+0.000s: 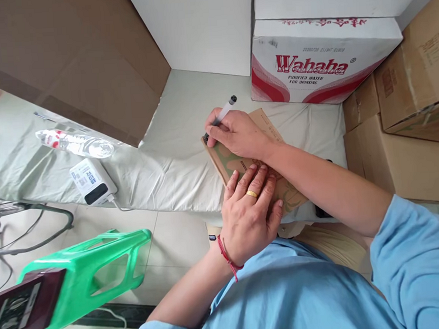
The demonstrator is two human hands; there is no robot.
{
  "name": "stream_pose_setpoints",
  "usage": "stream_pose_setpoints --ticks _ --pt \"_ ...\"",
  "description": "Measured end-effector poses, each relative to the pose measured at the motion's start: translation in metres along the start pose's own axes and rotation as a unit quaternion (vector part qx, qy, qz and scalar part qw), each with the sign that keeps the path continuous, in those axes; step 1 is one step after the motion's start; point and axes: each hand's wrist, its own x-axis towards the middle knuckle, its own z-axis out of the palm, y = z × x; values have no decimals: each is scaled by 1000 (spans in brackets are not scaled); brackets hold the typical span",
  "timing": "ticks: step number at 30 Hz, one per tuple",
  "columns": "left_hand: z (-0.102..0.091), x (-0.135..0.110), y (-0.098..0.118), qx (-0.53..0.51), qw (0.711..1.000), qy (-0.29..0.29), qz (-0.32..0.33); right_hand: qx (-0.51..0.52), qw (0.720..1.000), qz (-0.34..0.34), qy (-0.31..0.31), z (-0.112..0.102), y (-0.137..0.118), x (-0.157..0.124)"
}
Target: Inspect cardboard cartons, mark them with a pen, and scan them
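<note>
A flat brown cardboard packet (223,161) with green shapes printed on it lies on the pale sheet (180,137) in front of me. My left hand (250,207), with a gold ring and a red wrist cord, rests flat on its near part, fingers stretched out. My right hand (236,133) is closed around a grey marker (221,115), its tip touching the packet's far left corner.
A white and red Wahaha water carton (321,62) stands behind the packet. Brown cardboard boxes (401,131) are stacked at the right and a large one (77,59) at the left. A plastic bottle (75,143), a white power bank (92,181) and a green stool (80,274) sit left.
</note>
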Motion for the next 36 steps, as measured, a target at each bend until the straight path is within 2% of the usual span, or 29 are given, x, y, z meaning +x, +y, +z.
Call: stream_pose_setpoints --ticks 11,13,16,19,26,36 --pt "-3 4 2 12 1000 17 9 -69 997 18 -13 -2 -11 -4" --pt "-3 4 2 13 1000 17 9 -96 995 22 6 -3 -13 -6" --pt "-4 4 2 14 1000 15 10 -124 990 28 65 -5 -13 -10" --pt "-4 4 2 15 1000 15 10 -104 989 31 99 -9 -10 -10" --pt "-3 4 2 12 1000 10 7 -22 999 -8 22 -6 2 -6" --pt "-4 4 2 10 1000 12 6 -42 999 -6 4 -5 2 -3"
